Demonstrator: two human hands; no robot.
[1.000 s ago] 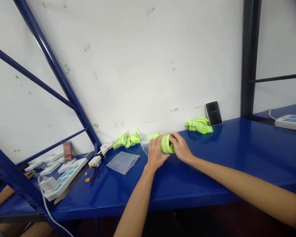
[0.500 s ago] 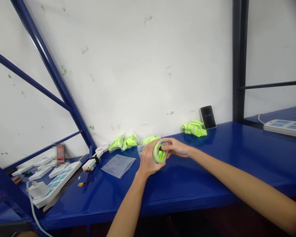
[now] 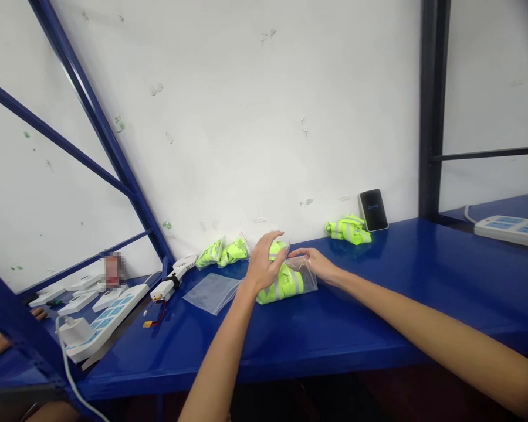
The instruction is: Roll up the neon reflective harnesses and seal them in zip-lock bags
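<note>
A clear plastic bag with a yellow-green reflective vest inside (image 3: pixel 287 285) lies on the blue table between my hands. My left hand (image 3: pixel 264 262) is over its left end, fingers apart and thumb stretched toward the bag's edge. At the bag's upper right, my right hand (image 3: pixel 317 264) has its fingers bent round the plastic, partly hidden behind it. Just behind my left hand, another yellow-green bundle (image 3: pixel 278 249) shows in part. Two bagged vests (image 3: pixel 210 254) (image 3: pixel 233 252) rest against the wall. Flat clear bags (image 3: pixel 212 293) lie left of my left hand.
A loose yellow-green vest (image 3: pixel 348 230) lies by a standing device with a dark screen (image 3: pixel 374 210). At left are a white fan (image 3: pixel 182 268), a wired connector (image 3: pixel 148 323), a power strip (image 3: pixel 110 323) and a blue frame post (image 3: pixel 110 138). Another person's hand (image 3: pixel 39 313) shows far left.
The bagged vest, earlier held up end-on in both hands, now lies lengthwise on the table. My left hand has opened and risen off it. The view has shifted slightly.
</note>
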